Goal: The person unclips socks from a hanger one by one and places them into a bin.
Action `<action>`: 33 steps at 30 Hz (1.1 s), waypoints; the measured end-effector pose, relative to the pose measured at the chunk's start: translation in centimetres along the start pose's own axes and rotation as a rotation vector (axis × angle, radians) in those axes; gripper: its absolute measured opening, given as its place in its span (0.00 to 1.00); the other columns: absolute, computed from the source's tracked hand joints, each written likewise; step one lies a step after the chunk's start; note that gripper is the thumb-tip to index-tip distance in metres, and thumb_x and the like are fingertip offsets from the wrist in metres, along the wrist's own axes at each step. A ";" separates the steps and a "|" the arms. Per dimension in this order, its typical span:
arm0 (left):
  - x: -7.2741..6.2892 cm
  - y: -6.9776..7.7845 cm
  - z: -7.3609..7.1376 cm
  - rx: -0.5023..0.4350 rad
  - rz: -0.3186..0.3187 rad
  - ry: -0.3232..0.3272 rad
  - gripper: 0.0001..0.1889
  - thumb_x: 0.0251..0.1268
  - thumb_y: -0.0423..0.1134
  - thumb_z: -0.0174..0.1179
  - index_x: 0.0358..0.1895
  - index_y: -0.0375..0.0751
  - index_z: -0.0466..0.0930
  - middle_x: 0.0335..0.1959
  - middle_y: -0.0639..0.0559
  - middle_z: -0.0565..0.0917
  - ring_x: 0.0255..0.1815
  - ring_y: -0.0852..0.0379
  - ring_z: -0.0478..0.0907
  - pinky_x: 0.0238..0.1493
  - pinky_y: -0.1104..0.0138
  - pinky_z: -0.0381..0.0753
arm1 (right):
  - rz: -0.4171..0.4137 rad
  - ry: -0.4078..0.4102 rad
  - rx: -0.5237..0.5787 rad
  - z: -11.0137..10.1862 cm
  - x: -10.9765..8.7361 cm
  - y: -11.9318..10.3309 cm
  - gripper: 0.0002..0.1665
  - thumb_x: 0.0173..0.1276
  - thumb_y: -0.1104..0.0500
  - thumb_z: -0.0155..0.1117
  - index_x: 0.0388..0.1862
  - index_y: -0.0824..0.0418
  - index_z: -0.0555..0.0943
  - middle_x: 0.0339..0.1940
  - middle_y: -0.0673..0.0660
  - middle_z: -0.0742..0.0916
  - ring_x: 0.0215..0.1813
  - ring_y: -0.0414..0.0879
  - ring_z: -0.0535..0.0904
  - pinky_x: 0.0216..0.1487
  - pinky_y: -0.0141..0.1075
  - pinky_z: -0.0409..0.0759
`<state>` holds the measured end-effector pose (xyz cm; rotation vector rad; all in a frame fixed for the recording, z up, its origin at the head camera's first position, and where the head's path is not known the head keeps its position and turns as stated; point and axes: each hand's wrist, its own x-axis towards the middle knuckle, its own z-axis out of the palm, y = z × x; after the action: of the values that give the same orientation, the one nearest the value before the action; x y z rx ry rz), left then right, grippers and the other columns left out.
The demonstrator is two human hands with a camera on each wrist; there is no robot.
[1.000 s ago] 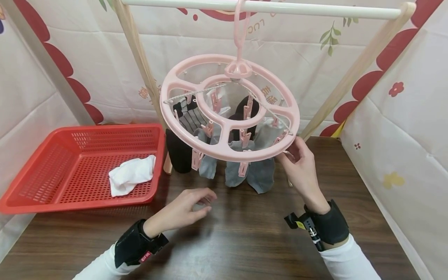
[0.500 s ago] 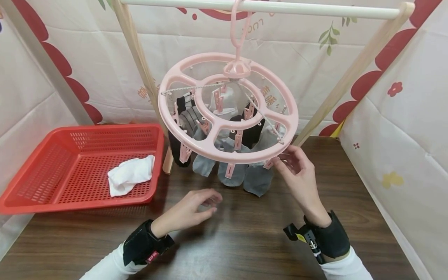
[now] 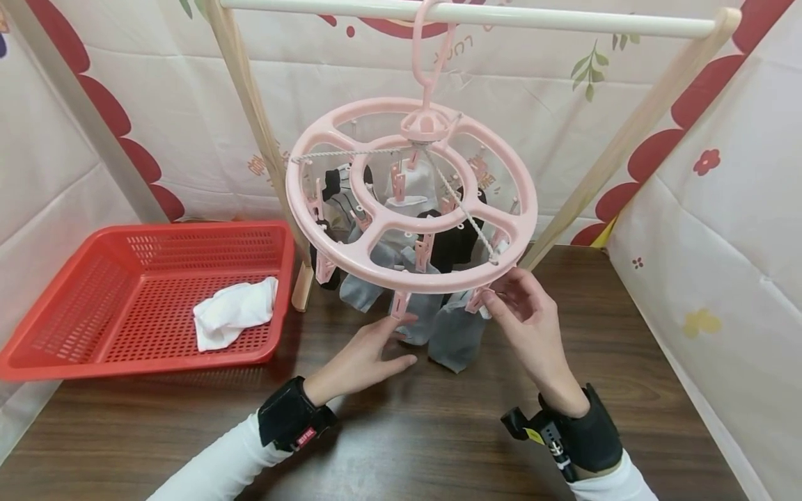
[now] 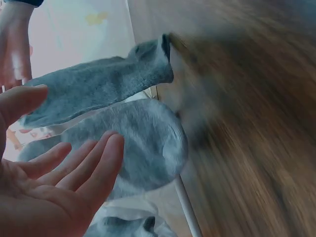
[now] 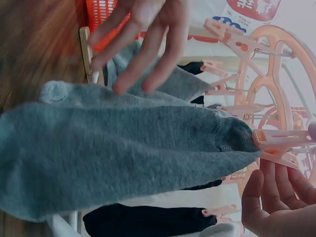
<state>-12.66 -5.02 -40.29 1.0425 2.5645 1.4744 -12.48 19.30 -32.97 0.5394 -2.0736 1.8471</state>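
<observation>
A round pink clip hanger (image 3: pixel 401 282) hangs with socks clipped around it. At its front right, my right hand (image 3: pixel 529 327) pinches a pink clothespin (image 5: pixel 281 140) that bites the end of a grey sock (image 5: pixel 123 153). The thumb lies on top of the clothespin and the fingers below. My left hand (image 3: pixel 363 358) reaches under the hanger's front with fingers extended, close to a second grey sock (image 4: pixel 143 143); nothing is in its grasp. Another clothespin (image 3: pixel 399 304) dangles just above its fingertips. Black socks (image 3: pixel 457 240) and a striped sock (image 3: pixel 341 202) hang farther back.
A red plastic basket (image 3: pixel 188 358) stands on the left, with a white cloth item (image 3: pixel 234 313) inside. The hanger hooks over a white rail (image 3: pixel 564 19) on wooden legs (image 3: pixel 633 136). Printed fabric walls (image 3: pixel 702 229) enclose the brown table (image 3: pixel 501 445).
The hanger has turned, bringing the clipped grey socks toward the front. My right hand has shifted slightly left and down onto the clothespin. My left hand has moved up and right toward the socks.
</observation>
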 end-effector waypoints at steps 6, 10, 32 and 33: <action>1.5 0.0 0.7 -0.022 -0.012 0.012 0.27 0.60 0.36 0.67 0.62 0.37 0.69 0.54 0.41 0.79 0.50 0.47 0.80 0.49 0.55 0.78 | -0.016 -0.038 0.048 0.4 -0.2 -0.2 0.18 0.66 0.72 0.60 0.54 0.63 0.76 0.43 0.61 0.80 0.44 0.48 0.78 0.42 0.31 0.78; 2.3 0.1 1.0 -0.066 -0.026 -0.009 0.25 0.60 0.37 0.68 0.59 0.38 0.71 0.51 0.44 0.81 0.49 0.51 0.80 0.50 0.57 0.77 | -0.014 -0.054 0.047 0.5 -0.2 -0.2 0.18 0.67 0.70 0.61 0.54 0.62 0.76 0.43 0.61 0.80 0.44 0.49 0.78 0.42 0.31 0.78; 3.0 1.1 2.6 -0.034 -0.046 -0.031 0.08 0.66 0.31 0.57 0.27 0.39 0.73 0.18 0.61 0.64 0.20 0.67 0.62 0.23 0.72 0.63 | -0.018 -0.129 0.087 1.3 -0.3 -0.2 0.21 0.63 0.77 0.59 0.54 0.64 0.76 0.44 0.61 0.80 0.43 0.48 0.79 0.43 0.31 0.78; 2.9 1.1 2.7 -0.028 -0.044 -0.029 0.09 0.66 0.31 0.57 0.26 0.40 0.72 0.18 0.61 0.64 0.20 0.67 0.62 0.23 0.72 0.63 | -0.010 -0.132 0.092 1.4 -0.3 -0.2 0.22 0.63 0.77 0.59 0.54 0.64 0.76 0.43 0.61 0.80 0.43 0.48 0.79 0.43 0.31 0.79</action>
<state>-13.44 -1.02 -40.01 0.9905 2.5226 1.4693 -12.10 17.97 -33.13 0.7123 -2.0710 1.9568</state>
